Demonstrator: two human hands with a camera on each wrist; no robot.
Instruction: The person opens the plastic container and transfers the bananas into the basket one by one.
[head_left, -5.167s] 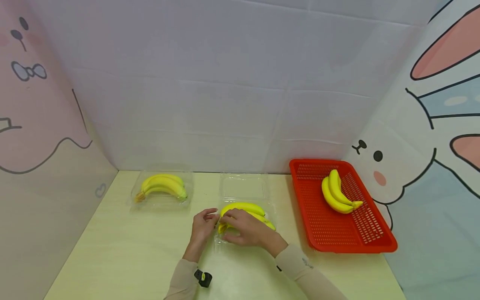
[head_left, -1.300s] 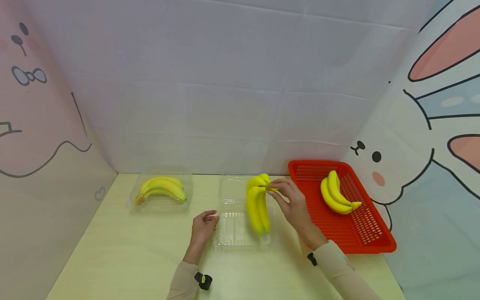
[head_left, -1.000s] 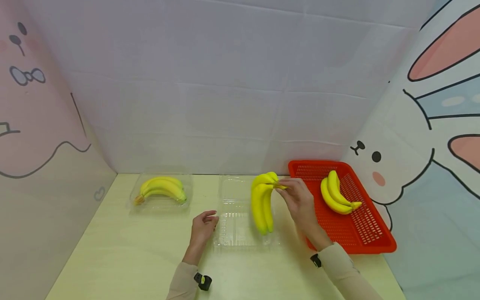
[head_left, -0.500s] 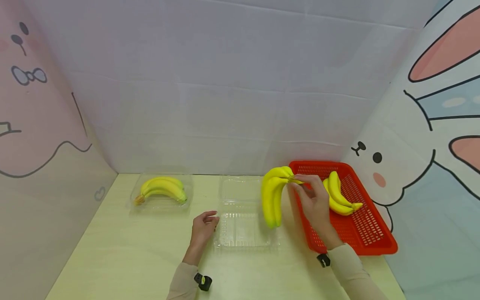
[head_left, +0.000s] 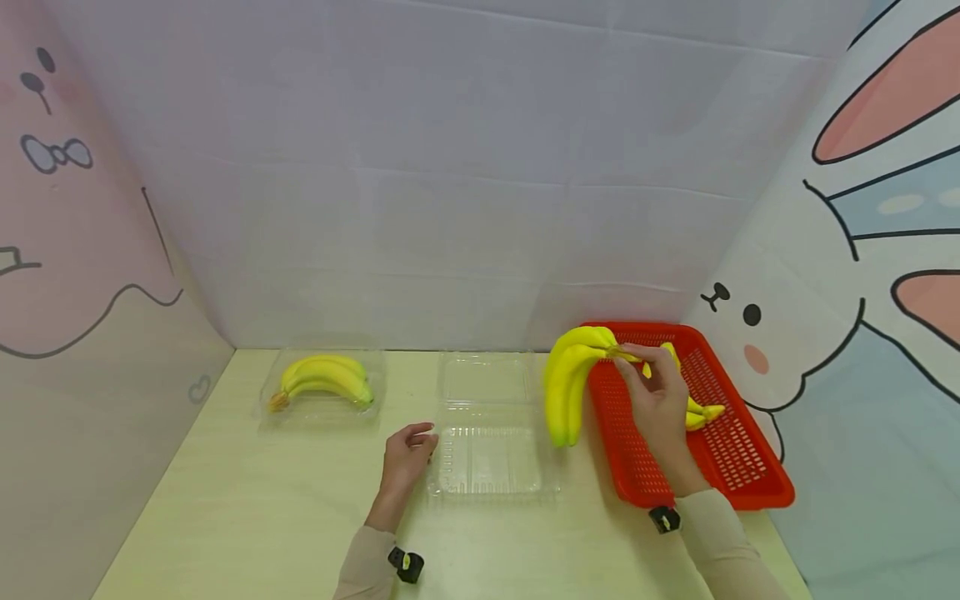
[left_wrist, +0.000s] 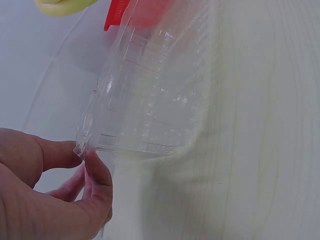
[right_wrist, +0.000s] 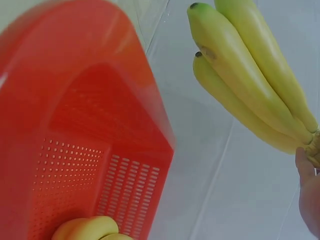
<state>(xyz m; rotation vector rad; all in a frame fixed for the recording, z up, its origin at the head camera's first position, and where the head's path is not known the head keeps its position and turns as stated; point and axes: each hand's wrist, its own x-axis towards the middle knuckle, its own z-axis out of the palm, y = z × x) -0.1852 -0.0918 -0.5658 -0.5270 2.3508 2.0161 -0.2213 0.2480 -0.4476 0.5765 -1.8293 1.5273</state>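
My right hand pinches a bunch of bananas by its stem. The bunch hangs in the air near the left rim of the red plastic basket, with the hand over that basket. In the right wrist view, green-tipped bananas show beside the basket wall. A clear plastic clamshell box lies on the table with its lid folded back and no fruit in it. At its left edge, my left hand pinches the rim; the left wrist view shows thumb and finger on the corner.
Another bunch of bananas lies in a second clear box at the back left. Inside the basket is one more bunch, partly hidden by my right hand. A fabric backdrop rises behind the table.
My right hand first was over the bananas in the middle box, then lifted them out by the stem and has carried them right toward the basket. The left hand has stayed at the box edge.
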